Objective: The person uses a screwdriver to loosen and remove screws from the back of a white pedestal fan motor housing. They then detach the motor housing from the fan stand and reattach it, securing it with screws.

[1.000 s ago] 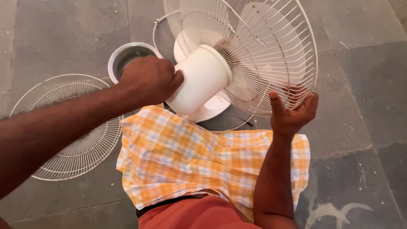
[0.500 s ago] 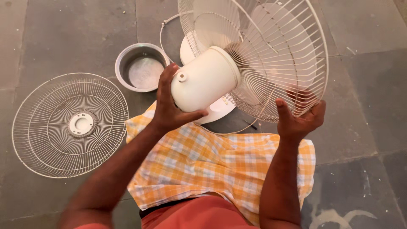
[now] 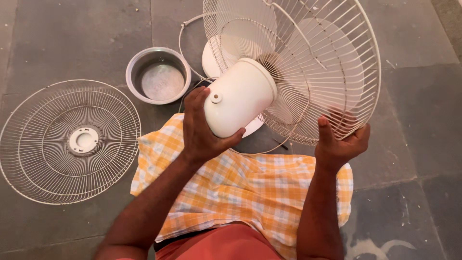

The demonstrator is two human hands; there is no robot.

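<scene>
A white fan head is held up over my lap, its rear wire guard (image 3: 327, 62) tilted away from me with the blades behind it. My left hand (image 3: 199, 130) grips the white motor housing (image 3: 240, 98) from the left and below. The lower rim of the guard rests in my right hand (image 3: 339, 144), thumb up against the wires. An orange and white checked cloth (image 3: 240, 192) covers my lap beneath the fan.
The detached front wire guard (image 3: 67, 139) lies flat on the grey stone floor at the left. A round steel bowl (image 3: 158, 74) stands on the floor behind it. A thin wire ring (image 3: 185, 29) lies on the floor under the fan.
My left hand has slid from the top of the motor housing to its left underside. The fan head has tilted and risen, and the view has shifted so the floor guard shows fully.
</scene>
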